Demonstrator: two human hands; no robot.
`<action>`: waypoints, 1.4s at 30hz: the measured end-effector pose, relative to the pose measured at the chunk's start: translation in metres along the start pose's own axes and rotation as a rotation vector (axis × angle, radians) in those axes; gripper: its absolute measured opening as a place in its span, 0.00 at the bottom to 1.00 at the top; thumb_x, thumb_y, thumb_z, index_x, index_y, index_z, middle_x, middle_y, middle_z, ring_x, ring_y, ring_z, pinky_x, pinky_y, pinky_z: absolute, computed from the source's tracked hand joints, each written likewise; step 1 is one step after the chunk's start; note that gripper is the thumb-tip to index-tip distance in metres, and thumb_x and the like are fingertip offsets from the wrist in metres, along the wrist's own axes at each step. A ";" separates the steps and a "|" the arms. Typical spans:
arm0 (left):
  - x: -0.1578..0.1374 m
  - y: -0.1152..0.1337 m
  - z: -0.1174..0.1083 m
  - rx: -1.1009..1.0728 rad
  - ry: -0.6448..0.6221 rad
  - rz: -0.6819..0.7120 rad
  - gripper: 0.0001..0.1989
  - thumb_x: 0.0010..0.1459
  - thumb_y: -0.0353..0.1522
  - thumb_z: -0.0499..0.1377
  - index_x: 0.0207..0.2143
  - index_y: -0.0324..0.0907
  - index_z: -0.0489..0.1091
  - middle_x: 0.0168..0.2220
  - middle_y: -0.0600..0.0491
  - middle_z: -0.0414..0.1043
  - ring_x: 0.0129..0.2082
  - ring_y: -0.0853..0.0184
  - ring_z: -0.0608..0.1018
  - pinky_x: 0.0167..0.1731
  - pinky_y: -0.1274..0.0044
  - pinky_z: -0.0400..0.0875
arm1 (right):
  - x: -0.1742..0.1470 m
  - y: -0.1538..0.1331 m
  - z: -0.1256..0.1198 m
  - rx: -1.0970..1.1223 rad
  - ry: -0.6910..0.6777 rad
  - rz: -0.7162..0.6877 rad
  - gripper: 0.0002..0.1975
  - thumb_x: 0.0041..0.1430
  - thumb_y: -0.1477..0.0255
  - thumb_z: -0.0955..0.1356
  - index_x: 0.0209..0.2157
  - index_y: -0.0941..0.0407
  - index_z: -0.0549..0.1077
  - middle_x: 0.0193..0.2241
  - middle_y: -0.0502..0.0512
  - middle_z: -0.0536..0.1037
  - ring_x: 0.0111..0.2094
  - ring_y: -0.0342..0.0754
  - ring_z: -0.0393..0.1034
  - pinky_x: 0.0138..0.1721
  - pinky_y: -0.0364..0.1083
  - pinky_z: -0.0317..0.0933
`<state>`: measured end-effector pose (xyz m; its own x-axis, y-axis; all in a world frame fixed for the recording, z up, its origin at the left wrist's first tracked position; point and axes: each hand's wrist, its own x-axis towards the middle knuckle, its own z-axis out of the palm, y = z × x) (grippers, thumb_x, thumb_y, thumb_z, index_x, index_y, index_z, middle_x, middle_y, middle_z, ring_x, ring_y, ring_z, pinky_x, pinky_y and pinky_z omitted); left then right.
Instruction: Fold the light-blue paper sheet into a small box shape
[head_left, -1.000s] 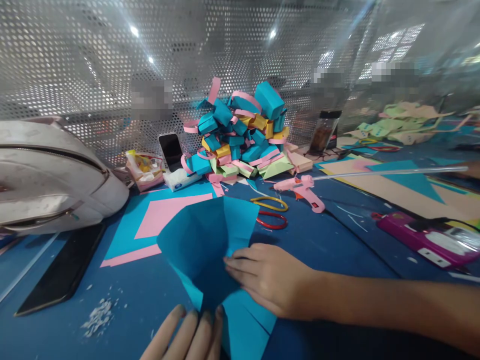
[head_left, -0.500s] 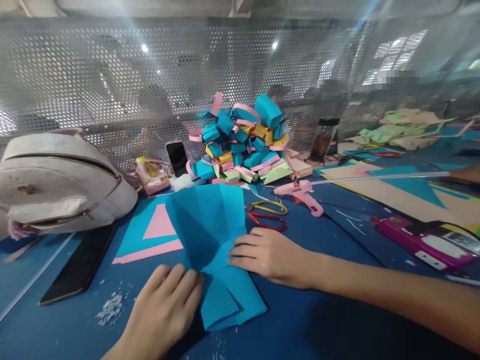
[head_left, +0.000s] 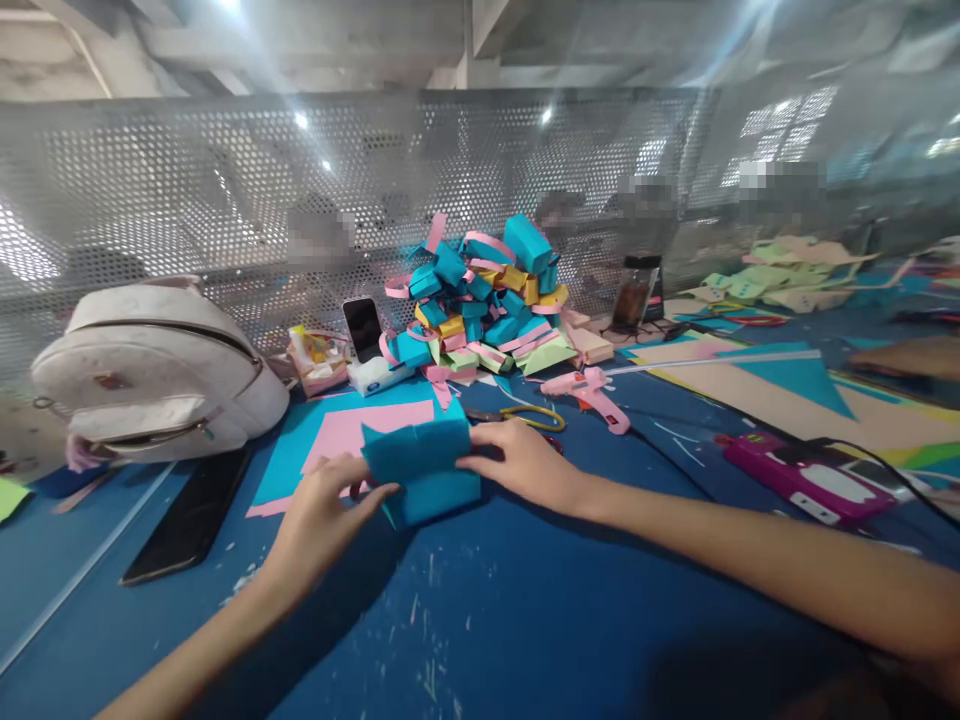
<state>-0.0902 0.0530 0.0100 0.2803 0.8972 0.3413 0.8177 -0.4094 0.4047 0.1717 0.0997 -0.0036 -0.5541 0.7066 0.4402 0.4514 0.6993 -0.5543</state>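
A folded piece of blue paper (head_left: 427,468) stands on the blue table between my two hands. My left hand (head_left: 330,500) pinches its left edge, thumb in front and fingers behind. At the right edge, my right hand (head_left: 517,462) grips it between thumb and fingers. The paper's upper flap bends towards me over the lower part. Beneath and behind it lie pink paper (head_left: 397,418) and a blue sheet (head_left: 289,462). Scissors with yellow and red handles (head_left: 536,412) lie just past my right hand, partly hidden by it.
A pink glue gun (head_left: 592,395) lies right of centre, its cord trailing right. Behind stands a heap of folded paper pieces (head_left: 480,300). A white backpack (head_left: 157,370) and a black phone (head_left: 187,520) are at left, a purple power strip (head_left: 810,475) at right.
The blue paper, spread tall before, is now folded down into a shorter shape and sits farther from me. Both hands moved forward with it. The view has tilted up slightly.
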 end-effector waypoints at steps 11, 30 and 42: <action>0.034 -0.018 -0.015 -0.160 -0.287 0.042 0.21 0.56 0.44 0.58 0.17 0.39 0.68 0.17 0.59 0.62 0.21 0.73 0.63 0.22 0.81 0.57 | 0.032 0.018 -0.009 0.152 -0.250 0.059 0.23 0.54 0.63 0.71 0.19 0.55 0.54 0.17 0.42 0.56 0.21 0.39 0.51 0.23 0.41 0.46; 0.016 -0.014 -0.006 0.075 -0.273 -0.011 0.14 0.47 0.43 0.64 0.21 0.41 0.73 0.20 0.56 0.67 0.23 0.68 0.68 0.23 0.78 0.56 | 0.017 0.001 -0.013 -0.233 -0.361 0.006 0.11 0.48 0.67 0.76 0.30 0.59 0.77 0.32 0.55 0.78 0.35 0.49 0.71 0.32 0.43 0.56; 0.010 -0.005 -0.003 0.265 -0.240 -0.016 0.08 0.43 0.36 0.66 0.18 0.43 0.73 0.17 0.57 0.68 0.22 0.66 0.72 0.21 0.79 0.57 | 0.009 -0.001 -0.002 -0.384 -0.373 -0.069 0.17 0.48 0.61 0.77 0.23 0.60 0.72 0.26 0.52 0.72 0.26 0.44 0.64 0.24 0.42 0.48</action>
<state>-0.0935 0.0636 0.0142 0.3508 0.9293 0.1154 0.9161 -0.3661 0.1635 0.1681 0.1055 0.0021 -0.7707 0.6201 0.1466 0.5899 0.7813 -0.2038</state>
